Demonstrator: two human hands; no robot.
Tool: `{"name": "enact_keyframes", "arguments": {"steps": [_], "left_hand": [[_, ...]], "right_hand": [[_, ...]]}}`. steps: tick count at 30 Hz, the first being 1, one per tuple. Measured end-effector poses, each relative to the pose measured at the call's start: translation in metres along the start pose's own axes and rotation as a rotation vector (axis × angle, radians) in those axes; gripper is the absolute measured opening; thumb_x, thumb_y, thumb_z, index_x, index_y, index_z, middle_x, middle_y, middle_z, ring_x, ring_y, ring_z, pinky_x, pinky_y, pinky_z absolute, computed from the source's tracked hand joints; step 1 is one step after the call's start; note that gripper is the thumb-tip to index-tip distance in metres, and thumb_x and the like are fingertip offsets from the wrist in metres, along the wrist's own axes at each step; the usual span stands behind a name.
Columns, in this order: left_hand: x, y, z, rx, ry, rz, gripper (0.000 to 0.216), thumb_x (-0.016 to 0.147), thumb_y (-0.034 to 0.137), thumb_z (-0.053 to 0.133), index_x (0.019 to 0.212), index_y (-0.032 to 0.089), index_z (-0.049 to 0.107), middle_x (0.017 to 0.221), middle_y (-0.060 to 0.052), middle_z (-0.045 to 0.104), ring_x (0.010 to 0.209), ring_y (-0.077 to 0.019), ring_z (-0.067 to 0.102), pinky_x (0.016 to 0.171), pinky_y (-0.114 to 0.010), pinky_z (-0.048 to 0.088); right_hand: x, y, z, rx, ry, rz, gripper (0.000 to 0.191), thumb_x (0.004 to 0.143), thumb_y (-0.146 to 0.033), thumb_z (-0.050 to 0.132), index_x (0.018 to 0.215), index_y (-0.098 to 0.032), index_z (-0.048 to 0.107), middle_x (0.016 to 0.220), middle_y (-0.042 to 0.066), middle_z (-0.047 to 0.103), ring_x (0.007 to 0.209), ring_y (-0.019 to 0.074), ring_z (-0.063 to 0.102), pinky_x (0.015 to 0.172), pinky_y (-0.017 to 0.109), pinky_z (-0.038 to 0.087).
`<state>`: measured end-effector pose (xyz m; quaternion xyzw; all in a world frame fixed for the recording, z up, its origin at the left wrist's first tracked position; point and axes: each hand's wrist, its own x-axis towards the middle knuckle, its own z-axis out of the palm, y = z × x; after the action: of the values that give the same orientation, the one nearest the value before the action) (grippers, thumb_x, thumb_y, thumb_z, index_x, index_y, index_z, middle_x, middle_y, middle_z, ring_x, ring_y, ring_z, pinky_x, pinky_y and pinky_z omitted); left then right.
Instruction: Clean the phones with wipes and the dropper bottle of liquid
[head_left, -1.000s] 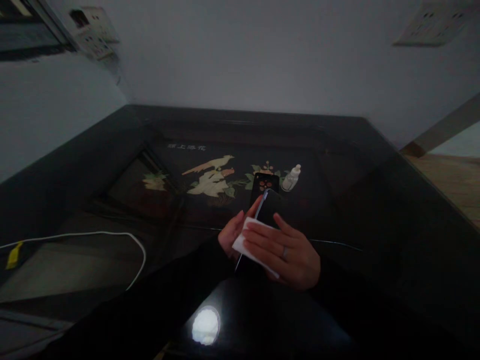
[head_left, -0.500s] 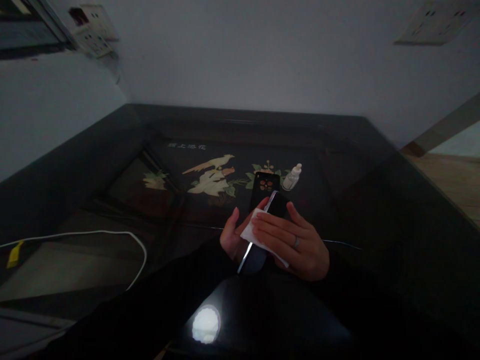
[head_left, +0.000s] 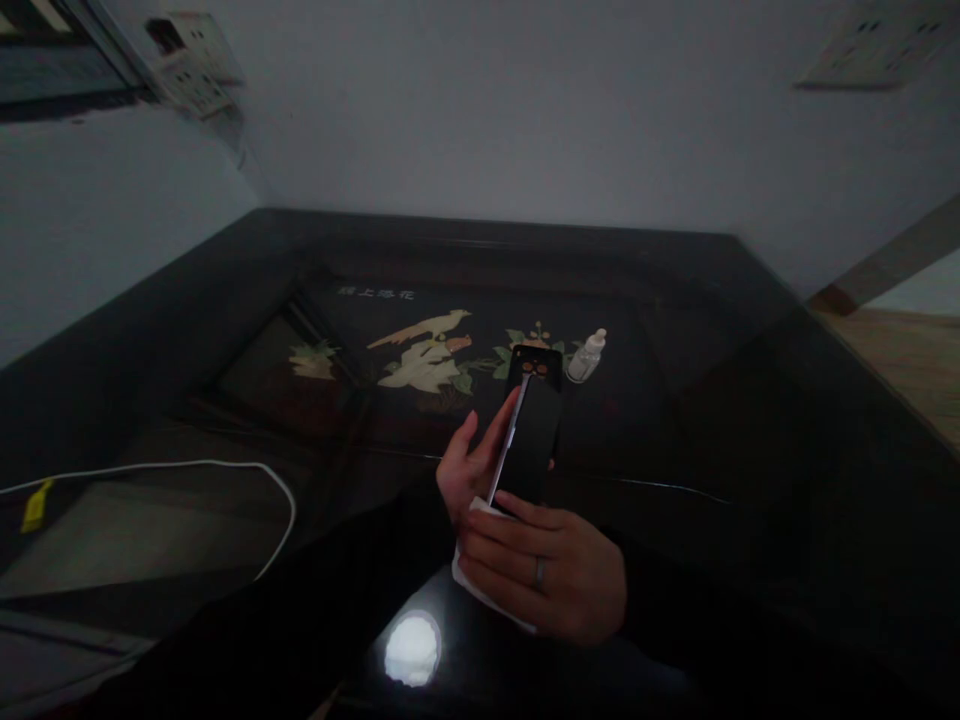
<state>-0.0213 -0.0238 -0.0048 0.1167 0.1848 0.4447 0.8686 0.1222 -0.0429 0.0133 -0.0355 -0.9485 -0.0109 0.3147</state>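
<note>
My left hand (head_left: 469, 465) grips a dark smartphone (head_left: 531, 440) from below and the left side, its light edge catching the light. A fingertip shows at the phone's right edge. Over the phone's near end lies my right hand (head_left: 551, 570), with a ring on one finger, pressing a white cloth or tissue (head_left: 469, 575) under its fingers. Just beyond the held phone, a black phone case or second phone (head_left: 546, 358) with round camera openings lies on the table, partly hidden. To its right stands a small bottle (head_left: 586, 358) with a white top.
The glossy dark table (head_left: 675, 300) carries an inlaid bird-and-flower picture (head_left: 427, 350). A white cable (head_left: 187, 465) with a yellow tag (head_left: 35, 507) runs along the left. Wall sockets (head_left: 862, 55) are at the back, and a round light reflection shines near the front edge.
My right hand and the white cloth have slid down the phone to its near end, uncovering the upper part. The held phone now stands straighter, pointing away from me.
</note>
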Motion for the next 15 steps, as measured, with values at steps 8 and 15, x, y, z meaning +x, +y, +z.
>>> {"name": "enact_keyframes", "arguments": {"steps": [8, 15], "left_hand": [[-0.003, 0.002, 0.008, -0.086, -0.023, -0.030, 0.057, 0.087, 0.054, 0.018, 0.136, 0.029, 0.032, 0.117, -0.003, 0.058, 0.071, -0.0108, 0.060, 0.069, -0.024, 0.042], [-0.008, -0.010, 0.009, -0.036, -0.025, -0.017, 0.062, 0.084, 0.058, 0.023, 0.135, 0.022, 0.035, 0.110, -0.007, 0.057, 0.083, -0.0154, 0.056, 0.077, -0.029, 0.041]], "right_hand": [[-0.005, 0.015, -0.006, -0.109, -0.020, 0.009, 0.029, 0.085, -0.014, 0.047, 0.111, -0.008, 0.057, 0.112, 0.007, 0.063, 0.117, 0.0215, 0.048, 0.107, 0.043, 0.029], [-0.010, 0.038, -0.022, -0.209, 0.008, 0.180, 0.033, 0.089, -0.020, 0.038, 0.117, -0.010, 0.052, 0.118, 0.011, 0.059, 0.123, 0.0228, 0.041, 0.106, 0.054, 0.025]]}}
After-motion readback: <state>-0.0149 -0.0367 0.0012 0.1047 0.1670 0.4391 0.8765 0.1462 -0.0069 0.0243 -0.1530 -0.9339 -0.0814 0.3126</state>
